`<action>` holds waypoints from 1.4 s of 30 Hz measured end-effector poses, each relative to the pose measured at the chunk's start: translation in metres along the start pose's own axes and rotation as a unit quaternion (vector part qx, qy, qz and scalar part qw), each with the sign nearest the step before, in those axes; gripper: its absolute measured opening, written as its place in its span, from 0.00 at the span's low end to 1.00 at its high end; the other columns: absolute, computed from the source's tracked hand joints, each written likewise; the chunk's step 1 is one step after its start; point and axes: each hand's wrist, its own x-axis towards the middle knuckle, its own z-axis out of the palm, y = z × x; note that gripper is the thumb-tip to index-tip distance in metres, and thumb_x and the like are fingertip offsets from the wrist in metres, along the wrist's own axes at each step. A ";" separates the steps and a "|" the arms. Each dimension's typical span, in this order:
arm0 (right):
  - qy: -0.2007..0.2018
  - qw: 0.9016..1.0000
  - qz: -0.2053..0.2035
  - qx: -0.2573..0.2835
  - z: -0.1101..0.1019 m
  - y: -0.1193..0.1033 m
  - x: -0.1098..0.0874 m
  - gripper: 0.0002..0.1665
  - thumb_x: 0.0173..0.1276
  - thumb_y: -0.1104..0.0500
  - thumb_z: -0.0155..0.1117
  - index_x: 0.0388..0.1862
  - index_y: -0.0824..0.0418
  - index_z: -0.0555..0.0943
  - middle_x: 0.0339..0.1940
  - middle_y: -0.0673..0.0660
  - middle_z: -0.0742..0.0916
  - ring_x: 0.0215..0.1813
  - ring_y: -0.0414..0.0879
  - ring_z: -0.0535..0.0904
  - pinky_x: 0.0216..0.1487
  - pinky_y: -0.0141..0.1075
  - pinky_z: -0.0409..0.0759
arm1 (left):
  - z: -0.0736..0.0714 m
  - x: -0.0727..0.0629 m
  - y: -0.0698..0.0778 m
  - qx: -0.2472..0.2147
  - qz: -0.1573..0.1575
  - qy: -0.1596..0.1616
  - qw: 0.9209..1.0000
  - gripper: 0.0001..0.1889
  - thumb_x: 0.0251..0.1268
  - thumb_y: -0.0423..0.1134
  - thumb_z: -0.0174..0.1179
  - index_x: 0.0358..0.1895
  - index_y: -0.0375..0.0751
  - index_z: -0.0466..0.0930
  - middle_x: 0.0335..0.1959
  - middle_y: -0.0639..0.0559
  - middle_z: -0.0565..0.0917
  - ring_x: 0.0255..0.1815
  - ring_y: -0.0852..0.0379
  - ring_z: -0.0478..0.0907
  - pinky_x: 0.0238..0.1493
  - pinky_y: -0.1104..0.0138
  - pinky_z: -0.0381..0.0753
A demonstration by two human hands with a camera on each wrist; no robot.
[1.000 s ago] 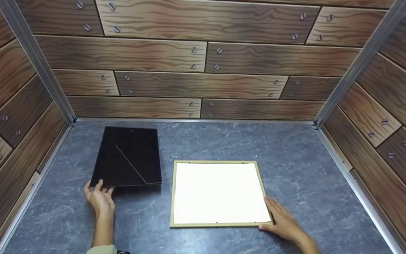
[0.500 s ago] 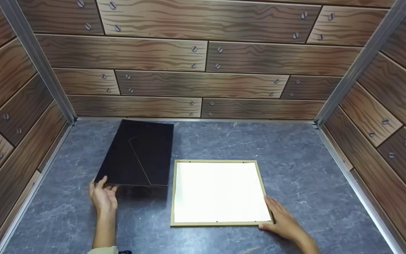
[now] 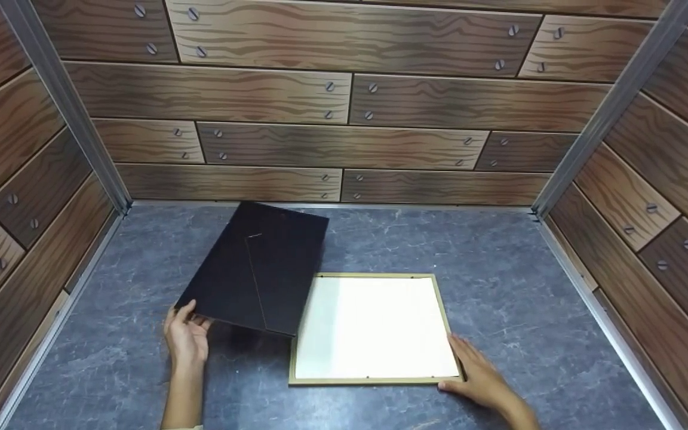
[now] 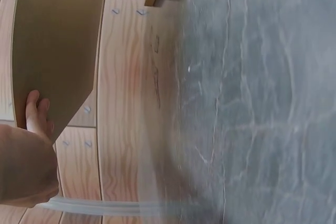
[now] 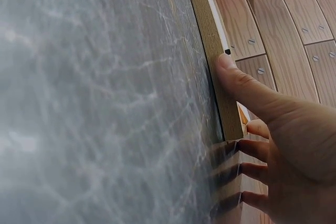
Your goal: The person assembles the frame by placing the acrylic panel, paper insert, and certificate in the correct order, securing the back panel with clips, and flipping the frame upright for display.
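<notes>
My left hand (image 3: 186, 337) pinches the near left corner of a black backing board (image 3: 260, 269), thumb on top and fingers beneath. The board is raised and tilted, with a thin outline of a stand flap on its face. Its right edge overlaps the left side of a gold picture frame (image 3: 374, 380), which lies flat with a bright white sheet (image 3: 392, 328) inside. In the left wrist view the board's plain brown underside (image 4: 58, 40) shows. My right hand (image 3: 480, 373) holds the frame's near right corner, thumb along the front edge (image 5: 212, 51) and fingers at the right side.
The frame lies on a grey marbled tabletop (image 3: 499, 269). Wood-plank printed walls (image 3: 344, 143) enclose it at the back and both sides, with metal rails (image 3: 601, 113) at the corners.
My left hand has carried the backing board rightward, lifting and turning it until it overlaps the frame's left side. My right hand and the frame have stayed put.
</notes>
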 end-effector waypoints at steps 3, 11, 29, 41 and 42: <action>-0.005 1.000 0.010 0.002 0.001 0.001 0.000 0.63 0.46 0.34 0.68 0.71 0.67 0.54 0.68 0.69 0.60 0.67 0.67 0.52 0.60 0.63 0.49 | 0.002 -0.004 -0.002 0.014 -0.003 -0.006 1.000 0.07 0.68 0.23 0.41 0.40 0.30 0.69 0.28 0.40 0.80 0.23 0.48 0.79 0.27 0.61 0.80; -0.007 1.000 0.004 0.000 0.000 0.001 0.001 0.62 0.46 0.35 0.68 0.70 0.68 0.54 0.68 0.69 0.61 0.67 0.66 0.52 0.61 0.63 0.49 | 0.006 -0.010 -0.008 0.014 -0.015 -0.020 1.000 0.08 0.66 0.21 0.41 0.37 0.30 0.70 0.26 0.41 0.80 0.21 0.49 0.78 0.24 0.61 0.80; 0.162 0.966 -0.056 0.193 -0.015 -0.082 0.062 0.18 0.63 0.60 0.63 0.50 0.67 0.78 0.50 0.63 0.81 0.50 0.58 0.77 0.50 0.49 0.74 | 0.016 -0.025 -0.021 0.053 -0.053 -0.055 0.996 0.07 0.67 0.22 0.38 0.38 0.32 0.67 0.24 0.44 0.79 0.19 0.52 0.77 0.21 0.64 0.77; 0.089 0.818 0.006 0.568 0.009 -0.122 0.095 0.33 0.71 0.63 0.50 0.66 0.75 0.50 0.50 0.72 0.76 0.42 0.57 0.81 0.45 0.44 0.78 | 0.018 -0.033 -0.041 0.099 -0.078 -0.075 0.989 0.06 0.65 0.21 0.37 0.34 0.35 0.58 0.18 0.50 0.74 0.14 0.58 0.70 0.15 0.70 0.71; 0.090 0.800 0.017 0.593 0.010 -0.123 0.095 0.34 0.71 0.63 0.50 0.67 0.74 0.48 0.49 0.70 0.76 0.40 0.54 0.81 0.45 0.43 0.78 | 0.018 -0.034 -0.042 0.104 -0.078 -0.080 0.988 0.06 0.65 0.21 0.37 0.34 0.34 0.59 0.19 0.50 0.74 0.15 0.58 0.71 0.16 0.69 0.73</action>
